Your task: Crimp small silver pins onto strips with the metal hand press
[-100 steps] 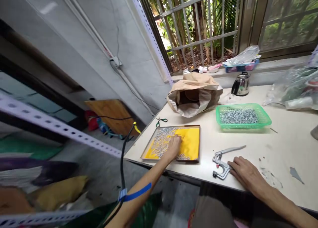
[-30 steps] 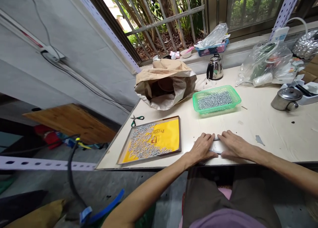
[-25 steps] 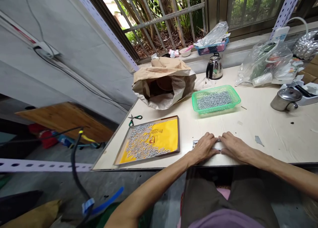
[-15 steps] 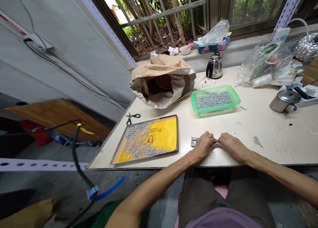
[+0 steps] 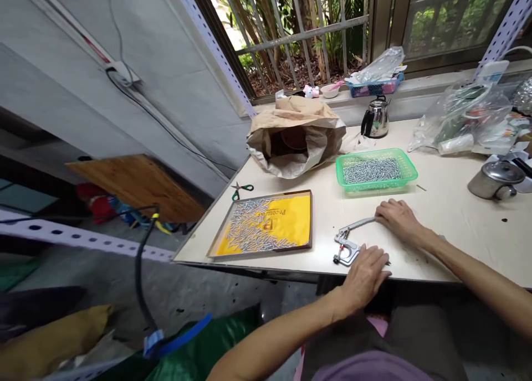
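Observation:
A silver plier-like tool (image 5: 347, 252) with a C-shaped jaw and a small spring lies near the table's front edge, its two handles spread apart. My left hand (image 5: 366, 270) is closed over the lower handle, which is mostly hidden beneath the fingers. At the far end of the upper handle (image 5: 359, 224), my right hand (image 5: 398, 219) grips the tip. To the left is a shallow tray (image 5: 311, 220) lined with a yellow sheet, partly covered by many small metal pins. Behind my hands stands a green basket (image 5: 409, 173) full of similar pins.
Green-handled scissors (image 5: 241, 190) lie behind the tray. An open brown paper bag (image 5: 297, 132), a steel kettle (image 5: 377, 118) and clear plastic bags (image 5: 461, 121) stand at the back. A metal cup (image 5: 494, 180) is at the right. A black cable (image 5: 140, 270) hangs left.
My hands were close together on the folded tool; now its handles are spread, the right hand having moved back and up with the upper one. The view has shifted left.

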`<state>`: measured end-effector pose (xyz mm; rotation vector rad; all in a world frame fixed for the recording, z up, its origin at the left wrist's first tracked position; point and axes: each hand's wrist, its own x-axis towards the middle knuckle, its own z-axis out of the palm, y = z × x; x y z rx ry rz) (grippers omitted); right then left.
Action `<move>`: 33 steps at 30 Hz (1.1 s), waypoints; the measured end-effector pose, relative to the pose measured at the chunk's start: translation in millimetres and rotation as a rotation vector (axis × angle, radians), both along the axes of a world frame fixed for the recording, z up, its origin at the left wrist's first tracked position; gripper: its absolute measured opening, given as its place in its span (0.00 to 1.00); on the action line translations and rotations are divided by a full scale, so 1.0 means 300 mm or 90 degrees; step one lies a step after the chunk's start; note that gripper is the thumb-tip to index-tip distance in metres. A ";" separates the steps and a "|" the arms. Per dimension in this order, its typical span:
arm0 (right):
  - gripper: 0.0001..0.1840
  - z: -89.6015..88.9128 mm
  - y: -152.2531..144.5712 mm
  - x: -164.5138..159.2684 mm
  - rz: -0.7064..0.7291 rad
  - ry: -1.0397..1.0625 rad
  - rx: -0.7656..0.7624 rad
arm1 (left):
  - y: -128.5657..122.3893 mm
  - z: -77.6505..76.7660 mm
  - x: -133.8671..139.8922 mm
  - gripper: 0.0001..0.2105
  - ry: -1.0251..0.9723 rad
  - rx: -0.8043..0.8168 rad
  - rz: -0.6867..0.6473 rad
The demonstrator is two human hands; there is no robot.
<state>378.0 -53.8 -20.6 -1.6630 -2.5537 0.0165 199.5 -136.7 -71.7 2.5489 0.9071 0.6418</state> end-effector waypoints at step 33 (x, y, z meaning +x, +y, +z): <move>0.23 0.107 0.096 0.027 0.105 0.232 0.245 | 0.414 0.137 -0.760 0.09 0.323 -0.070 0.622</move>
